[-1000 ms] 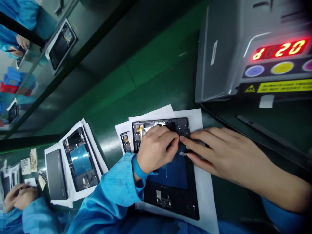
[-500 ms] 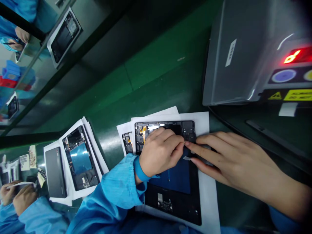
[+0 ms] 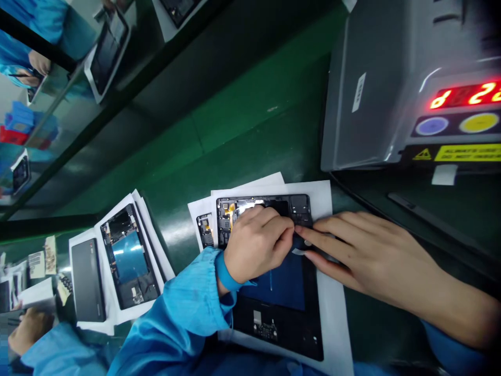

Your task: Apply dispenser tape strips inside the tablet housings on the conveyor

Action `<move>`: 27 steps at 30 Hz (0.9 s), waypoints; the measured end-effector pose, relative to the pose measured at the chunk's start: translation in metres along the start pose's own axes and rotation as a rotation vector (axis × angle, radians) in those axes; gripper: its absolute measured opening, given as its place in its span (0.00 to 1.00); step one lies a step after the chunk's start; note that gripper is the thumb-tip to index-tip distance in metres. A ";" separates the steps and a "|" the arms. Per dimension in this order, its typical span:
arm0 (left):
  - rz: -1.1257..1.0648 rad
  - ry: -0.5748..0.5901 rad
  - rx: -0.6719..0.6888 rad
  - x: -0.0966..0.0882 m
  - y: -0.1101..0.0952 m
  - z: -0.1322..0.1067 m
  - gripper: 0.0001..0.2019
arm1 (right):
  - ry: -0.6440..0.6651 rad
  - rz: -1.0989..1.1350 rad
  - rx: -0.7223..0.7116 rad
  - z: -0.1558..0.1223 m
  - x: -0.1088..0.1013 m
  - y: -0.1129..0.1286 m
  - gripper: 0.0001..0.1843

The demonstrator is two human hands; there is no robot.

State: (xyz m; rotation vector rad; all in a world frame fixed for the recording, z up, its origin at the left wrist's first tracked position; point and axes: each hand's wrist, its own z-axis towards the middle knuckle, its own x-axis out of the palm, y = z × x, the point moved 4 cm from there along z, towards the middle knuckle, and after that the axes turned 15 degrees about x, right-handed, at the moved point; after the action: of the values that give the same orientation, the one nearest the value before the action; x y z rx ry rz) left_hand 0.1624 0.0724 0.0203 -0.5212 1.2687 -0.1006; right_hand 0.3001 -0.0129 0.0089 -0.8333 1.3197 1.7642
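Observation:
An opened tablet, its inner parts and blue battery panel showing, lies on white sheets before me. My left hand, with a blue band at the wrist, is closed over its upper part. The fingertips pinch near the right side; what they hold, if anything, is hidden. My right hand reaches in from the right with fingers stretched out and apart. Its index fingertip rests at the tablet's edge beside my left fingertips. Near the lowest finger of that hand is a small pale strip.
A grey machine with a red lit display stands at the back right, a cable in front. To the left lie another opened tablet and a dark flat panel on paper. A co-worker's hand is at the lower left. Tablets also lie beyond a rail.
My hands stay almost where they were over the tablet. The view has shifted slightly, showing more of the machine's display. The co-worker's hands at lower left have moved, and a pale sheet shows there.

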 end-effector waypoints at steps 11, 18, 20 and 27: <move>0.020 0.004 0.017 0.004 -0.001 -0.002 0.12 | -0.019 0.052 0.006 -0.003 -0.002 -0.006 0.13; 0.055 -0.009 0.035 0.006 -0.003 -0.005 0.12 | -0.025 0.039 -0.026 -0.002 -0.001 -0.011 0.14; 0.066 -0.012 0.038 0.006 -0.003 -0.005 0.11 | -0.050 0.030 -0.022 0.001 -0.002 -0.010 0.14; 0.034 0.007 0.039 0.005 -0.002 -0.005 0.13 | -0.159 -0.072 0.074 0.013 -0.001 -0.006 0.10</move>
State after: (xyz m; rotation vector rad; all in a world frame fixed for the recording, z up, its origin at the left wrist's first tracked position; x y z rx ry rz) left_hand 0.1600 0.0678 0.0157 -0.4661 1.2795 -0.0990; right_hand 0.3052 0.0001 0.0100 -0.6765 1.2277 1.6792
